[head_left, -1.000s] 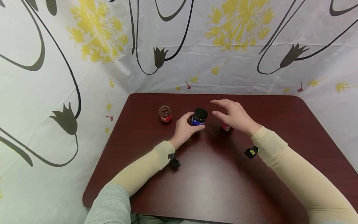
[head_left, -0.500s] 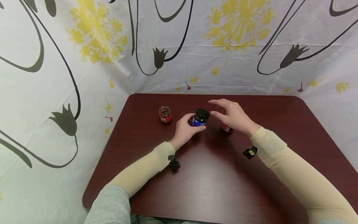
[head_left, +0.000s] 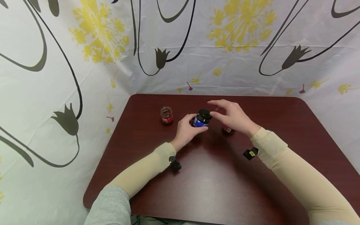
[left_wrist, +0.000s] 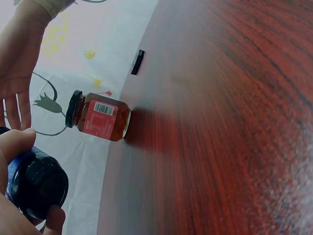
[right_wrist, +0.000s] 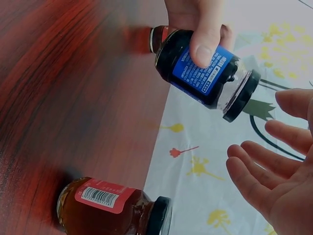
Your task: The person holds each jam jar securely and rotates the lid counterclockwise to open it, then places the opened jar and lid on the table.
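My left hand point(head_left: 186, 129) grips a dark jar point(head_left: 200, 121) with a blue label, thumb and fingers round its body. A black lid point(right_wrist: 242, 96) sits on the jar, which is tilted in the air. My right hand point(head_left: 234, 116) is beside the lid, fingers spread and holding nothing; in the right wrist view a gap shows between fingertips and lid. Below my right hand a jar point(left_wrist: 103, 116) with a red label and black lid stands upright on the table. The right hand partly hides it in the head view.
A glass jar point(head_left: 166, 115) with a red label and no lid stands at the back left of the dark red table point(head_left: 202, 175). A small black object point(left_wrist: 138, 62), kind unclear, lies on the table in the left wrist view. Patterned cloth walls border the table.
My right hand has moved left, closer to the blue-labelled jar's lid. The left hand has shifted that jar slightly right and tilted it a little more.
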Demonstrator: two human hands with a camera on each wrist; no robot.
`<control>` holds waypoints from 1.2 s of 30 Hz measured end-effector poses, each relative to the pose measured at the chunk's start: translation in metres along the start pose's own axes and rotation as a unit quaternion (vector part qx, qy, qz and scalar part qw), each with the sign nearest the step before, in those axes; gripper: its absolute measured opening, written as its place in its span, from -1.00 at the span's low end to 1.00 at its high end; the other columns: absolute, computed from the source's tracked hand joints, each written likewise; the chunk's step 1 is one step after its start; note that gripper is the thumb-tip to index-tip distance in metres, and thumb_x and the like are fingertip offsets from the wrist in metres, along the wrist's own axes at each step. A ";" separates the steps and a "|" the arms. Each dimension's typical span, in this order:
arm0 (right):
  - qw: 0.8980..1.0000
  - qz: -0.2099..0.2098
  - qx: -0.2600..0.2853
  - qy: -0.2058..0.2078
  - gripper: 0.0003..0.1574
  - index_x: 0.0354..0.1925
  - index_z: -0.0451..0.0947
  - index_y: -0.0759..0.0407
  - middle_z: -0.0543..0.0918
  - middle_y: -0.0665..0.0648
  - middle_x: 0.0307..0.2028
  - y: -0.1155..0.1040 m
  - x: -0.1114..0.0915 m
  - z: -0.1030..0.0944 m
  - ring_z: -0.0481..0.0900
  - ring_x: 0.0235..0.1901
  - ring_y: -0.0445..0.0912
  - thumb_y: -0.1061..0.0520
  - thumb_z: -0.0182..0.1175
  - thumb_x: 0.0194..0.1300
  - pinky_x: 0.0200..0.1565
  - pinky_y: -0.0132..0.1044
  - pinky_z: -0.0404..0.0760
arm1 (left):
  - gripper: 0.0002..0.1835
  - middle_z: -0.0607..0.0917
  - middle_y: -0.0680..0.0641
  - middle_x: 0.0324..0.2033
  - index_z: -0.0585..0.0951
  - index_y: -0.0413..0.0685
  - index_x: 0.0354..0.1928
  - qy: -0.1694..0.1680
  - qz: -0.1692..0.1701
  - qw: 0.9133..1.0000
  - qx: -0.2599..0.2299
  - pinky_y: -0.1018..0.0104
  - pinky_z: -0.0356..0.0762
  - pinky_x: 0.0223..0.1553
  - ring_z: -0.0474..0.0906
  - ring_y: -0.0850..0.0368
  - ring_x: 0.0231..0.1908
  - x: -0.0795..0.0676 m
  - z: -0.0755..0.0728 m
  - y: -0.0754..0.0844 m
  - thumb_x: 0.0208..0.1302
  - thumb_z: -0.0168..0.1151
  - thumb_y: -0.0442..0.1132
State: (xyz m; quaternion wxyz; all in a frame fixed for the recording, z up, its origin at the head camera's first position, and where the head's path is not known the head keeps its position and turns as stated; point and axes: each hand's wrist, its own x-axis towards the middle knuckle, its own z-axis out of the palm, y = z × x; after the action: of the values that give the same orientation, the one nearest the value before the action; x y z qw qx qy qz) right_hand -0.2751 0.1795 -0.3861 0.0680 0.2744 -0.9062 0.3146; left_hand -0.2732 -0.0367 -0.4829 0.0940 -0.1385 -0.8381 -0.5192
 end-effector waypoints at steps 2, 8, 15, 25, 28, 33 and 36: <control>1.000 -0.003 0.000 0.000 -0.45 0.17 0.27 -0.45 0.41 -0.26 0.06 -0.001 0.000 0.000 0.48 -0.19 -0.31 -0.26 0.10 0.19 -0.28 -0.22 0.49 | -0.36 0.49 0.25 -0.20 0.48 0.34 0.01 0.000 0.002 1.000 -0.002 0.30 0.49 -0.16 0.42 0.34 -0.18 0.000 -0.001 0.000 -0.21 0.39 0.25; 1.000 -0.004 0.003 -0.003 -0.45 0.17 0.28 -0.44 0.42 -0.25 0.06 -0.002 0.001 0.002 0.49 -0.18 -0.28 -0.26 0.09 0.19 -0.28 -0.22 0.49 | -0.37 0.48 0.27 -0.20 0.48 0.33 0.01 0.001 0.010 1.000 0.007 0.30 0.49 -0.16 0.42 0.35 -0.17 0.000 -0.002 0.001 -0.20 0.41 0.21; 1.000 -0.001 0.013 -0.010 -0.46 0.16 0.29 -0.42 0.45 -0.25 0.00 -0.004 0.001 0.004 0.48 -0.25 -0.29 -0.23 0.11 0.20 -0.38 -0.24 0.48 | -0.38 0.48 0.25 -0.23 0.49 0.33 0.00 0.005 0.018 1.000 0.006 0.32 0.50 -0.19 0.43 0.35 -0.20 -0.001 -0.004 0.003 -0.21 0.43 0.19; 1.000 -0.002 0.015 -0.021 -0.46 0.16 0.31 -0.38 0.50 -0.20 -0.08 -0.006 0.003 0.007 0.49 -0.33 -0.23 -0.23 0.11 0.20 -0.43 -0.21 0.46 | -0.37 0.48 0.25 -0.23 0.50 0.30 0.00 0.002 0.021 1.000 0.014 0.36 0.50 -0.19 0.42 0.35 -0.21 -0.003 -0.008 0.003 -0.21 0.39 0.25; 1.000 0.000 0.015 -0.026 -0.46 0.16 0.31 -0.39 0.52 -0.15 -0.11 -0.006 0.003 0.008 0.49 -0.35 -0.22 -0.23 0.11 0.20 -0.43 -0.21 0.46 | -0.36 0.47 0.26 -0.23 0.50 0.30 -0.01 0.002 0.024 1.000 0.015 0.37 0.50 -0.19 0.42 0.35 -0.21 -0.003 -0.009 0.004 -0.22 0.39 0.27; 0.999 -0.001 0.013 -0.030 -0.47 0.15 0.31 -0.41 0.54 -0.11 -0.13 -0.007 0.003 0.010 0.49 -0.34 -0.22 -0.22 0.11 0.20 -0.41 -0.21 0.46 | -0.41 0.48 0.26 -0.23 0.51 0.30 -0.03 0.004 0.029 1.000 0.012 0.36 0.50 -0.20 0.42 0.35 -0.21 -0.005 -0.010 0.006 -0.20 0.43 0.17; 0.999 -0.003 0.016 -0.031 -0.47 0.15 0.32 -0.39 0.54 -0.11 -0.11 -0.008 0.004 0.011 0.50 -0.30 -0.24 -0.22 0.12 0.19 -0.37 -0.24 0.48 | -0.40 0.47 0.26 -0.23 0.52 0.30 -0.04 0.004 0.031 0.999 0.016 0.35 0.51 -0.20 0.42 0.36 -0.21 -0.005 -0.011 0.005 -0.21 0.42 0.20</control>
State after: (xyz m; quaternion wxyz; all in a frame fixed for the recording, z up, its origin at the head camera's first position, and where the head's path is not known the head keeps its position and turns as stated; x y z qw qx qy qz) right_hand -0.2738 0.1662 -0.3896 0.0366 0.2881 -0.9019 0.3197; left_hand -0.2667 -0.0446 -0.4752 0.1156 -0.1608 -0.8412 -0.5032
